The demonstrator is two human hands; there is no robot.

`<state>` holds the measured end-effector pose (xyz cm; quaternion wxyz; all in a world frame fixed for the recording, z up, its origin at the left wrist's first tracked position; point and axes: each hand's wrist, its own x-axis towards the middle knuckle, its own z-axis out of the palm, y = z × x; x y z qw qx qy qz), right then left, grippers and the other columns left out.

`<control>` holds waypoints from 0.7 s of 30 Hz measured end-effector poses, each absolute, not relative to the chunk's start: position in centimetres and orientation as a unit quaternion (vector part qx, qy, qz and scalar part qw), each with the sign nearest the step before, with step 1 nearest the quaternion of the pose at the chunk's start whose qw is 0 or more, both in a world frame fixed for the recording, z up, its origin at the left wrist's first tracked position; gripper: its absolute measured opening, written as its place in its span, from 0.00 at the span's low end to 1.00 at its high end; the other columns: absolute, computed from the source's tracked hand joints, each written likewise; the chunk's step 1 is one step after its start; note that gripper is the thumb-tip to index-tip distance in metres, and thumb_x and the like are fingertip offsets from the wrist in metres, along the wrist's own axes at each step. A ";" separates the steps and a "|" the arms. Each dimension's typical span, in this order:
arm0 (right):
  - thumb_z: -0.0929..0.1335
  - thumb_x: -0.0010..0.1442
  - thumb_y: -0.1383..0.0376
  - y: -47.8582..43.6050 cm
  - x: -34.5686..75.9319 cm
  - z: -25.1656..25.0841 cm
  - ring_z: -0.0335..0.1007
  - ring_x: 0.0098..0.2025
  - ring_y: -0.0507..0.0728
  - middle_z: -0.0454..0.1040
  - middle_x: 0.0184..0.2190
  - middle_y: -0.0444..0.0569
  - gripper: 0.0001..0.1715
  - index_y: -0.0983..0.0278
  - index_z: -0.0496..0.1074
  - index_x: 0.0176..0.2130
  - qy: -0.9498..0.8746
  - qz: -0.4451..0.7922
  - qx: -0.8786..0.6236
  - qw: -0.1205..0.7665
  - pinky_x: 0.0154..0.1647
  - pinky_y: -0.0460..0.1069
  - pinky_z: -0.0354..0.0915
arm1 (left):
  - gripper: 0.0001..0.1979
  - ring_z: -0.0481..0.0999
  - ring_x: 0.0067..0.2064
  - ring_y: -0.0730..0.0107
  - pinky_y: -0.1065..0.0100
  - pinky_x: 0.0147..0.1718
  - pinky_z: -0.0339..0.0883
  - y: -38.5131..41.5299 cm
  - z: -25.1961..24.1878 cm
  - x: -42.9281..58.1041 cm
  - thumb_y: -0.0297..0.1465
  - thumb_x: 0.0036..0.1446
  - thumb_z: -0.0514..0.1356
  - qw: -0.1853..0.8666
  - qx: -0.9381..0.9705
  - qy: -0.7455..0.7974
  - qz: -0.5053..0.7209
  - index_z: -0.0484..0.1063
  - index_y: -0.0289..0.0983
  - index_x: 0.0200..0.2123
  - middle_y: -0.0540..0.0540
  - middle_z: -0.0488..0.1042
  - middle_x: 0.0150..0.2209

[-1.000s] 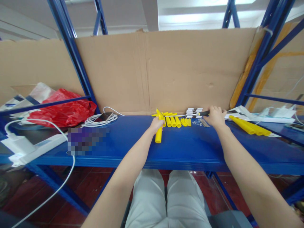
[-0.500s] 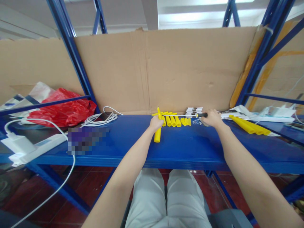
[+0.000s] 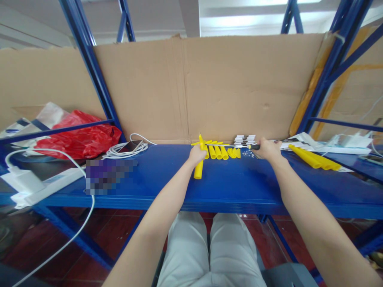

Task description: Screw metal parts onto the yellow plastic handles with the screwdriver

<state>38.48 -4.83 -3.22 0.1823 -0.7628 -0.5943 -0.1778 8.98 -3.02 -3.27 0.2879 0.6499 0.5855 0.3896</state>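
Note:
My left hand [image 3: 197, 155] is closed around a yellow plastic tube [image 3: 198, 170] with a crosspiece near its top, its wide end towards me. My right hand [image 3: 267, 148] grips the black handle of a screwdriver [image 3: 254, 147]. The long thin shaft points left, and its tip end reaches the upper part of the held tube; exact contact is too small to make out. Between my hands lie several yellow tapered tubes [image 3: 218, 152] in a row, small yellow pieces [image 3: 235, 153], scattered tiny metal parts [image 3: 247, 153] and a stack of white-and-black pieces [image 3: 244, 139].
More yellow tubes [image 3: 317, 158] lie at the right on the blue shelf [image 3: 167, 183]. Cardboard [image 3: 233, 87] stands behind. At left are a coiled white cable [image 3: 125, 151], a red plastic bag [image 3: 82, 135] and a white power strip [image 3: 56, 186]. Blue posts [image 3: 95, 79] flank the work area.
The screwdriver in my right hand has shifted slightly left, and the fingers have changed their hold on its handle. My left hand and its tube stay in place.

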 end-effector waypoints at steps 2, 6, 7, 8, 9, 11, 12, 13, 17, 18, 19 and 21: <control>0.69 0.55 0.54 -4.6 38.6 -3.3 0.74 0.45 0.70 0.79 0.40 0.59 0.23 0.63 0.71 0.47 -0.598 -0.173 -0.761 0.181 0.51 0.65 0.57 | 0.10 0.78 0.27 0.65 0.71 0.30 0.69 -3.0 -3.3 9.0 0.17 0.50 0.59 0.286 0.646 0.586 0.396 0.73 0.36 0.33 0.48 0.75 0.23; 0.68 0.54 0.57 -4.3 38.8 -3.3 0.73 0.49 0.71 0.79 0.44 0.60 0.19 0.62 0.74 0.45 -0.625 -0.163 -0.741 0.186 0.51 0.63 0.60 | 0.10 0.78 0.27 0.64 0.70 0.30 0.69 -2.6 -3.5 8.9 0.18 0.51 0.59 0.275 0.643 0.593 0.400 0.74 0.36 0.33 0.48 0.74 0.22; 0.68 0.54 0.58 -4.3 38.7 -3.3 0.73 0.50 0.71 0.79 0.45 0.61 0.19 0.62 0.75 0.44 -0.630 -0.159 -0.738 0.184 0.50 0.63 0.61 | 0.09 0.78 0.27 0.64 0.70 0.30 0.69 -2.5 -3.6 8.8 0.18 0.51 0.59 0.274 0.642 0.594 0.400 0.74 0.36 0.34 0.48 0.74 0.22; 0.67 0.54 0.59 -4.3 38.7 -3.3 0.72 0.51 0.71 0.79 0.46 0.61 0.19 0.63 0.76 0.44 -0.633 -0.155 -0.736 0.182 0.50 0.62 0.62 | 0.09 0.78 0.26 0.64 0.70 0.30 0.70 -2.4 -3.7 8.8 0.18 0.52 0.59 0.274 0.641 0.594 0.401 0.74 0.36 0.34 0.48 0.73 0.22; 0.67 0.54 0.60 -4.3 38.7 -3.3 0.72 0.52 0.71 0.79 0.47 0.61 0.19 0.63 0.77 0.44 -0.636 -0.152 -0.735 0.181 0.50 0.62 0.63 | 0.09 0.78 0.26 0.65 0.70 0.30 0.70 -2.4 -3.7 8.8 0.18 0.52 0.59 0.274 0.640 0.594 0.402 0.74 0.36 0.34 0.49 0.73 0.22; 0.67 0.54 0.60 -4.4 38.7 -3.3 0.70 0.54 0.71 0.78 0.48 0.61 0.18 0.63 0.78 0.44 -0.641 -0.157 -0.729 0.182 0.50 0.62 0.64 | 0.09 0.78 0.26 0.65 0.70 0.29 0.69 -2.3 -3.7 8.8 0.18 0.52 0.58 0.273 0.642 0.593 0.402 0.74 0.36 0.34 0.49 0.73 0.22; 0.67 0.54 0.60 -4.4 38.8 -3.4 0.70 0.55 0.71 0.78 0.49 0.60 0.18 0.62 0.79 0.43 -0.642 -0.164 -0.726 0.183 0.51 0.63 0.63 | 0.09 0.78 0.26 0.65 0.70 0.29 0.69 -2.4 -3.7 8.8 0.18 0.52 0.58 0.271 0.644 0.593 0.401 0.74 0.36 0.34 0.49 0.73 0.22; 0.68 0.54 0.60 -4.4 38.9 -3.4 0.69 0.55 0.71 0.78 0.49 0.60 0.17 0.62 0.78 0.43 -0.642 -0.173 -0.724 0.183 0.51 0.64 0.63 | 0.09 0.78 0.26 0.65 0.71 0.29 0.69 -2.4 -3.7 8.8 0.18 0.52 0.58 0.269 0.646 0.593 0.398 0.74 0.36 0.34 0.48 0.74 0.22; 0.69 0.55 0.56 -4.3 39.0 -3.6 0.71 0.51 0.70 0.78 0.47 0.59 0.17 0.62 0.75 0.42 -0.628 -0.188 -0.734 0.179 0.52 0.65 0.60 | 0.09 0.79 0.27 0.63 0.70 0.30 0.71 -2.5 -3.5 8.8 0.19 0.51 0.58 0.264 0.653 0.593 0.389 0.75 0.36 0.34 0.46 0.76 0.24; 0.70 0.55 0.55 -4.3 38.9 -3.6 0.72 0.49 0.69 0.78 0.46 0.59 0.18 0.62 0.74 0.43 -0.621 -0.184 -0.741 0.178 0.52 0.65 0.60 | 0.10 0.79 0.28 0.63 0.69 0.30 0.71 -2.5 -3.6 8.8 0.19 0.51 0.58 0.263 0.654 0.594 0.388 0.75 0.35 0.35 0.46 0.76 0.24; 0.70 0.55 0.55 -4.4 38.8 -3.5 0.73 0.48 0.69 0.79 0.44 0.59 0.19 0.62 0.73 0.44 -0.614 -0.177 -0.748 0.177 0.52 0.64 0.60 | 0.10 0.80 0.28 0.63 0.69 0.30 0.71 -2.4 -3.6 8.8 0.19 0.52 0.58 0.261 0.654 0.595 0.387 0.75 0.35 0.35 0.46 0.77 0.24; 0.71 0.56 0.54 -4.5 38.5 -3.3 0.74 0.48 0.69 0.79 0.43 0.59 0.21 0.62 0.72 0.47 -0.603 -0.161 -0.762 0.172 0.51 0.62 0.62 | 0.10 0.79 0.27 0.63 0.70 0.30 0.71 -2.3 -3.7 8.8 0.19 0.52 0.58 0.256 0.655 0.596 0.388 0.75 0.34 0.36 0.45 0.77 0.25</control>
